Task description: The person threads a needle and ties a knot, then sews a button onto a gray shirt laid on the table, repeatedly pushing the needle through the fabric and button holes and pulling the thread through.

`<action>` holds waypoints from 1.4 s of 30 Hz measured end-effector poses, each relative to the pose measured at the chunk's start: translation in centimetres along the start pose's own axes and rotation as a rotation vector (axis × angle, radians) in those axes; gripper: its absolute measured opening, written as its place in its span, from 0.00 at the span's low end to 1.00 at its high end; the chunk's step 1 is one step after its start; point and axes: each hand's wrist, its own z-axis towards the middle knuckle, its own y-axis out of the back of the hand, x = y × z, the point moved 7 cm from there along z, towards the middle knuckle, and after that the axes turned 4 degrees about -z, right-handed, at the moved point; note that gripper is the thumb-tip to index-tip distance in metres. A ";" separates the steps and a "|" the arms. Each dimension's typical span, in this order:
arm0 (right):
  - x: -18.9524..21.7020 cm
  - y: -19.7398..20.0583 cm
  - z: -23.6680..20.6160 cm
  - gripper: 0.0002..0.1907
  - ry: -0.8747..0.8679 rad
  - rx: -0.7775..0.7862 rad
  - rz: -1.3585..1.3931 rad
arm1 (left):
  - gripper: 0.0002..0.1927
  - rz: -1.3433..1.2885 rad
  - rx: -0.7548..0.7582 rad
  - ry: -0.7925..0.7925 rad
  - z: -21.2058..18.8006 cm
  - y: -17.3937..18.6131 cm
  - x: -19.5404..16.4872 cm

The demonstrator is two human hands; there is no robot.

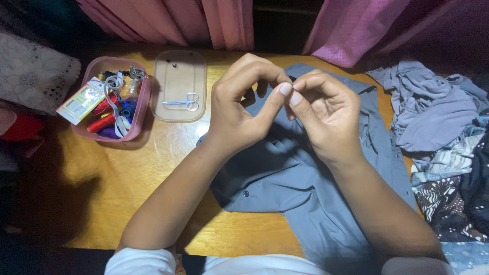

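Head view: left hand [235, 109] and right hand [322, 113] meet fingertip to fingertip, pinched narrow above the grey shirt [285, 178]; what they pinch is too small to tell. Beside them, a pink plastic box [141, 109] holds thread spools and white elastic, and small scissors [182, 102] lie in its clear lid [179, 66].

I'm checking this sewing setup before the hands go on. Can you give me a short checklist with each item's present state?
1. Left hand and right hand meet fingertip to fingertip above the grey shirt: ok.
2. Needle or thread between the fingertips: cannot tell, too small.
3. Shirt flat on the wooden table: not ok, it lies rumpled.
4. Scissors in sight, on the clear lid: ok.
5. Pink box of thread spools open: ok.
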 end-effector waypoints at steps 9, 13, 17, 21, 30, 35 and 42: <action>-0.9 -0.5 -0.3 0.04 -0.038 0.010 0.233 | 0.03 -0.041 0.008 0.036 -0.2 -0.5 0.4; -1.6 -0.4 -0.6 0.06 -0.140 -0.008 0.235 | 0.03 -0.035 -0.004 0.019 -0.4 -0.3 0.0; -1.8 -0.3 -0.7 0.10 -0.136 -0.005 0.270 | 0.02 -0.018 -0.038 0.003 -0.2 -0.1 -0.2; -2.2 -0.3 -1.0 0.08 -0.133 -0.028 0.366 | 0.02 -0.020 -0.039 -0.005 -0.3 -0.2 -0.5; -1.5 -0.3 -1.2 0.05 -0.130 -0.037 0.392 | 0.03 -0.044 -0.042 -0.006 -0.6 -0.5 -1.0; -1.0 -1.2 -1.2 0.07 -0.180 -0.016 0.435 | 0.03 -0.049 -0.050 -0.006 -0.7 -0.6 -1.0; -1.1 -1.7 -1.2 0.08 -0.245 0.009 0.500 | 0.03 -0.054 -0.049 -0.022 -0.9 -0.6 -1.1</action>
